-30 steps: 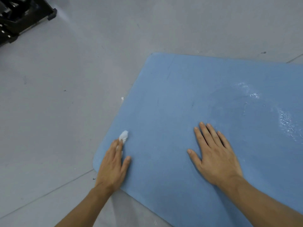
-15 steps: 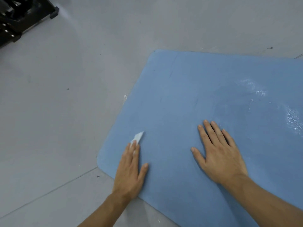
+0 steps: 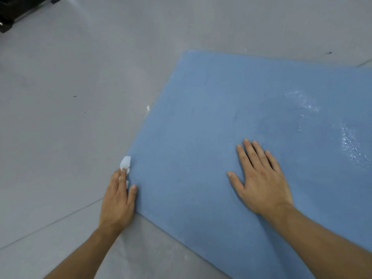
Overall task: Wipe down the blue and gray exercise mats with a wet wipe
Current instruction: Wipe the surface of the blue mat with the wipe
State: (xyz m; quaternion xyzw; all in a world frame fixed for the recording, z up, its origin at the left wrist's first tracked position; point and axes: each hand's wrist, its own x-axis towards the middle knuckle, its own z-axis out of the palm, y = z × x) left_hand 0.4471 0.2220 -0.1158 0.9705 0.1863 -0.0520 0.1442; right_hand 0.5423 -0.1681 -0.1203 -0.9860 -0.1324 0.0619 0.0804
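A: What is seen of the surface and the room?

B: A pale gray floor point(image 3: 70, 127) is shown, crossed by a thin seam line at the lower left, with a few dark specks on it. A black object point(image 3: 18, 9) is partly seen at the top left corner; what it is cannot be told.

A: And the blue mat point(image 3: 211, 121)?

B: It is laid flat on the floor, set at an angle. Wet, shiny streaks point(image 3: 350, 141) are seen on its right part.

A: How are the hands placed?

B: The right hand point(image 3: 261, 178) is pressed flat on the mat, fingers spread and nothing held. The left hand point(image 3: 118, 196) is laid at the mat's left edge, fingers close together, with the white wet wipe point(image 3: 125, 163) pinned under the fingertips, its crumpled end sticking out right at the mat's border
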